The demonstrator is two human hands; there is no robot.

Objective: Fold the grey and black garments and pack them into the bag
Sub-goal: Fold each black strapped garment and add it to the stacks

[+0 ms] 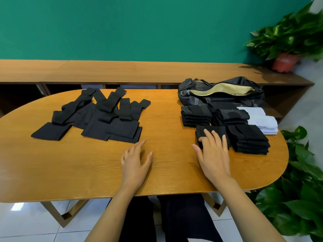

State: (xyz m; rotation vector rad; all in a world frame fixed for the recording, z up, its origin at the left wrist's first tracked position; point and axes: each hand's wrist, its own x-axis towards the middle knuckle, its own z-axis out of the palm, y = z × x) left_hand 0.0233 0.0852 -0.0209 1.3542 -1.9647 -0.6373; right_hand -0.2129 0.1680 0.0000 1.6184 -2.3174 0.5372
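Observation:
A spread of black garments [97, 117] lies unfolded and overlapping on the left half of the wooden table [87, 165]. On the right stand several stacks of folded black garments [248, 140], with a black bag [222, 91] behind them, its zip open on a pale lining. My right hand [212, 154] lies flat with straight fingers on the nearest folded black stack [212, 130]. My left hand [135, 158] hovers open over bare wood, just in front of the unfolded pile.
Folded white garments [262, 121] sit at the right edge beside the black stacks. A long wooden bench [122, 70] runs behind the table. Potted plants stand at the back right [288, 39] and the near right [300, 189].

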